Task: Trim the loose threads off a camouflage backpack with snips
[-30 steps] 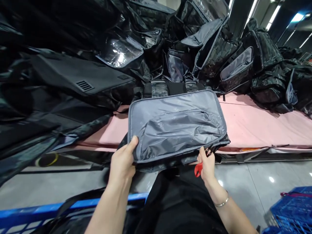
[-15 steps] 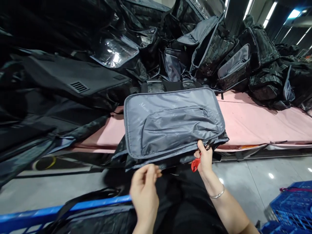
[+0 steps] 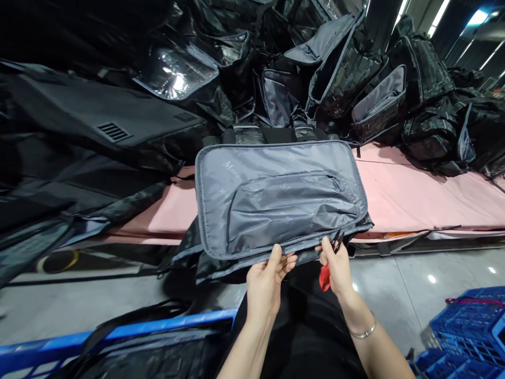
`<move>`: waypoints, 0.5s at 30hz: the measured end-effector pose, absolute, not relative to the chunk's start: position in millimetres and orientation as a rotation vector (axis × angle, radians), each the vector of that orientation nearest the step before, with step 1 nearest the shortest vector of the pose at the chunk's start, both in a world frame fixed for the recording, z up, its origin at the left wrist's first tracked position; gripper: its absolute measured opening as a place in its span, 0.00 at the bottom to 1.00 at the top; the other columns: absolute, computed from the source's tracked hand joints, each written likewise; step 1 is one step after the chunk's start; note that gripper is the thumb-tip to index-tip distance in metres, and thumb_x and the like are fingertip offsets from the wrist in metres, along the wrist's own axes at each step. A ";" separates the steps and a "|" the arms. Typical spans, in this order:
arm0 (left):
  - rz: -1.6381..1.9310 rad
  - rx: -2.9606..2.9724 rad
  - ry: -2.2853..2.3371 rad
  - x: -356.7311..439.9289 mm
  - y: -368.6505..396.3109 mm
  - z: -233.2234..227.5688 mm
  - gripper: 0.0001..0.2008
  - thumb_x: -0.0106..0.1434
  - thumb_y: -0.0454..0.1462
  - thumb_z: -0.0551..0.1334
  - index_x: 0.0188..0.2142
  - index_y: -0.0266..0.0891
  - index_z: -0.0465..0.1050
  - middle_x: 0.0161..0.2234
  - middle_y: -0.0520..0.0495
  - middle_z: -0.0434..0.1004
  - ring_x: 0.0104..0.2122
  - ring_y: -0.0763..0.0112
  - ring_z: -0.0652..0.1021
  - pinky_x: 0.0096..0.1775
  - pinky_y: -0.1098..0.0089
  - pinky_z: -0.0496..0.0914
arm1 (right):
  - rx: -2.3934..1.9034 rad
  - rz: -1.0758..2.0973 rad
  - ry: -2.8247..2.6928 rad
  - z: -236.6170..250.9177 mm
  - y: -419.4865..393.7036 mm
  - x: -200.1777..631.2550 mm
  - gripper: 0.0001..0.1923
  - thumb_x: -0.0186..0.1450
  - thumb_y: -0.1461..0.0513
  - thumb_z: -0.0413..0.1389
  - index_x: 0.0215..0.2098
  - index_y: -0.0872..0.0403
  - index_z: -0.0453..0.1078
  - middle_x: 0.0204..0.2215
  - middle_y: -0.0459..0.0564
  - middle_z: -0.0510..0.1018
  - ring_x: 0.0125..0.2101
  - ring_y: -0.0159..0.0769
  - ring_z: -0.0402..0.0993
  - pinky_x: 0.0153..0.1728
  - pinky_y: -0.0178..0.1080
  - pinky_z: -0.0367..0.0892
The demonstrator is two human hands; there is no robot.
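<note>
The grey-lined bag lies across the near edge of the pink-covered table, lining upward, its near side overhanging. Through the head camera, I read pale lettering on the lining. At the near border, I place the left hand with thumb against the grey trim and fingers partly spread; I cannot tell whether they pinch fabric. I keep the right hand closed around red-handled scissors, dark blades pointing away, beside the bag's near right corner. Behind the bag, dark camouflage backpacks are heaped. Blue crates stand on the floor at right.
</note>
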State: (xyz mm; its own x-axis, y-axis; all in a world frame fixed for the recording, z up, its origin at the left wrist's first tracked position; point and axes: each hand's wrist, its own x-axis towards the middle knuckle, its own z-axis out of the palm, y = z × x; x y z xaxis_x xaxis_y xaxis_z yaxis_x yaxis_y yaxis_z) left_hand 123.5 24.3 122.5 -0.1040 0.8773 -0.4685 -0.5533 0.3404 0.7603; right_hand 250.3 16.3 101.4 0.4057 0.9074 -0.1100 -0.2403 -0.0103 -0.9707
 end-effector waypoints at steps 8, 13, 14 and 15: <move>1.213 0.437 1.102 114.2 24.9 118.8 0.23 0.42 0.51 0.70 0.19 0.32 0.71 0.22 0.44 0.76 0.27 0.67 0.76 0.33 0.67 0.72 | -1.473 0.865 -1.397 109.7 -28.8 246.3 0.09 0.66 0.58 0.47 0.42 0.52 0.65 0.36 0.48 0.72 0.38 0.35 0.68 0.41 0.37 0.62; 1.205 0.446 1.065 111.4 25.1 118.3 0.23 0.41 0.51 0.71 0.18 0.32 0.70 0.23 0.44 0.76 0.27 0.68 0.76 0.33 0.68 0.71 | -1.518 0.713 -1.463 111.0 -27.4 240.0 0.09 0.65 0.58 0.49 0.41 0.53 0.65 0.34 0.49 0.74 0.35 0.36 0.70 0.37 0.36 0.64; 1.209 0.447 1.059 111.5 25.1 118.2 0.23 0.41 0.51 0.71 0.18 0.32 0.70 0.23 0.44 0.76 0.27 0.69 0.75 0.32 0.68 0.71 | -1.519 0.690 -1.480 110.3 -26.5 238.9 0.09 0.65 0.58 0.49 0.41 0.53 0.65 0.33 0.49 0.74 0.34 0.36 0.71 0.35 0.35 0.64; 1.214 0.448 1.057 111.6 25.0 118.1 0.23 0.41 0.51 0.71 0.17 0.33 0.69 0.23 0.44 0.75 0.27 0.69 0.75 0.32 0.68 0.71 | -1.511 0.672 -1.498 109.6 -25.8 237.7 0.09 0.65 0.58 0.49 0.41 0.53 0.65 0.31 0.48 0.75 0.32 0.35 0.71 0.34 0.34 0.64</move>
